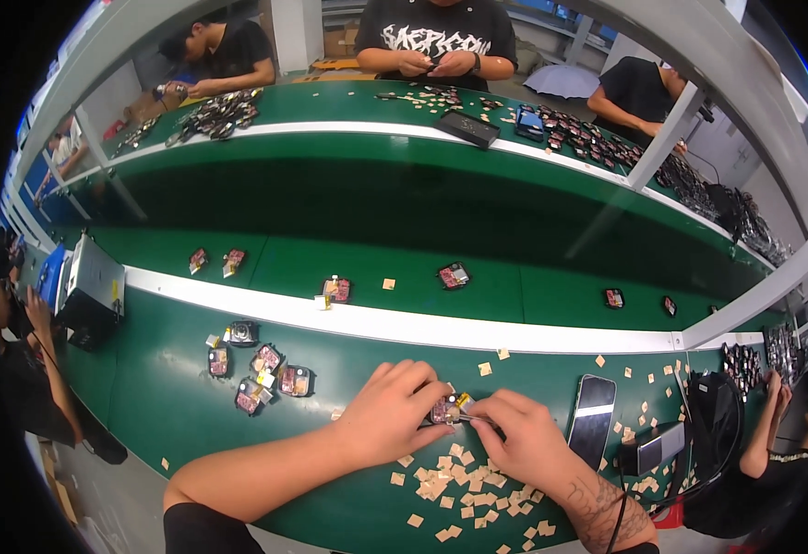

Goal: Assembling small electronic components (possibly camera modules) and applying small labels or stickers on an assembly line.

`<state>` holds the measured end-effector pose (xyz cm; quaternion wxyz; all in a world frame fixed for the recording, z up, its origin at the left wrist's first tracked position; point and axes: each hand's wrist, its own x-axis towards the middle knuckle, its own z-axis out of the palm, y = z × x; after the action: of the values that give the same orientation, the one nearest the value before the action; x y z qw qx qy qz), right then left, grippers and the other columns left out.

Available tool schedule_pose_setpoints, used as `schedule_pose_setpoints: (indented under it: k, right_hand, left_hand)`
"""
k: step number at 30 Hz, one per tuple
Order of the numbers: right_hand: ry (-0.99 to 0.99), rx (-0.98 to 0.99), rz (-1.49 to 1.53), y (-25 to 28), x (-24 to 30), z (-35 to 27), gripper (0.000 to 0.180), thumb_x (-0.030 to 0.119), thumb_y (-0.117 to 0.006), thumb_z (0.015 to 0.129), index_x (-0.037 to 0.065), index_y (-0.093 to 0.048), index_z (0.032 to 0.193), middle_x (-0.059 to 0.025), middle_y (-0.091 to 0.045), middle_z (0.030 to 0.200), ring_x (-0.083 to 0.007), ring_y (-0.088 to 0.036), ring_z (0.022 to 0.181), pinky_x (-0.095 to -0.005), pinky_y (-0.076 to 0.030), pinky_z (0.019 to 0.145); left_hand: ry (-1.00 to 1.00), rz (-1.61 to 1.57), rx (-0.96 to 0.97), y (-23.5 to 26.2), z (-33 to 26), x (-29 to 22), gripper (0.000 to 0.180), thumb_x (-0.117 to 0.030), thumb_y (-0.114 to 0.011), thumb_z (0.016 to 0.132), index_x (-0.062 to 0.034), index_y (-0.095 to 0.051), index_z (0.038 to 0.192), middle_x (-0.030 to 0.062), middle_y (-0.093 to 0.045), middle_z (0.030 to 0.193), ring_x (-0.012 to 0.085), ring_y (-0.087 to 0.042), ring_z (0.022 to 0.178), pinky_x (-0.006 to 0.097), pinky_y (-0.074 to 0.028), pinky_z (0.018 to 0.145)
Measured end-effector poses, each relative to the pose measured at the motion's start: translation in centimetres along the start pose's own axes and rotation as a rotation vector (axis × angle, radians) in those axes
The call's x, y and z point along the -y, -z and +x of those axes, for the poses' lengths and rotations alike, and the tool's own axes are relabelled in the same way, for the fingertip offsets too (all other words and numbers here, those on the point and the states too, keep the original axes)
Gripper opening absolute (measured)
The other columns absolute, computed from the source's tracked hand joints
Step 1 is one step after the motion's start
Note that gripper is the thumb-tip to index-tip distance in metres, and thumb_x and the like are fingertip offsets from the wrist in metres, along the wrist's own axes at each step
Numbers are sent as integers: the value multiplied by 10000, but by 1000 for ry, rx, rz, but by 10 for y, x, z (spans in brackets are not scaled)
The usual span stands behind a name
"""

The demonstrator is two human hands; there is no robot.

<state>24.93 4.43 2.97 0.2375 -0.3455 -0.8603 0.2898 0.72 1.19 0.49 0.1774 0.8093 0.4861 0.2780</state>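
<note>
My left hand (387,412) is closed around the edge of a small electronic device (443,409) with a dark housing, a reddish circuit board and a yellow-and-silver part. It rests on the green bench at the centre. From the right, my right hand (520,434) pinches a thin metal tool (466,418), its tip at the device's board. Most of that tool is hidden by the fingers. Just below both hands lies a loose spread of small tan square pieces (468,482). To the left sits a cluster of similar open devices (265,358).
A phone (593,415) and a grey box-shaped unit (655,450) with black cables lie on the right. Beyond the white rail (404,325), a green belt (514,286) carries several devices. A dark metal box (92,286) stands at the left. Co-workers sit on both sides and opposite.
</note>
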Motion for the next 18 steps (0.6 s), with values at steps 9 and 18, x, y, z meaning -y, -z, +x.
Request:
schedule_pose_setpoints:
  k: [9, 18]
  right_hand:
    - [118, 82, -402, -4, 15, 0, 165, 18, -772, 889, 34, -726, 1047, -90, -690, 930, -257, -699, 776, -357, -578, 665]
    - [3, 1, 14, 0, -4, -3, 223, -8, -757, 893, 32, -752, 1111, -95, -649, 1027, -214, -692, 768, -320, -577, 687]
  left_hand:
    - [-55, 0, 6, -1, -2, -3, 494, -276, -869, 843, -40, -655, 1221, 98, -603, 1117, 299, -613, 1082, 422, -471, 929]
    - [-44, -42, 22, 3, -1, -4, 535, -269, -860, 854, -50, -633, 1287, 102, -610, 1171, 310, -602, 1131, 430, -480, 958]
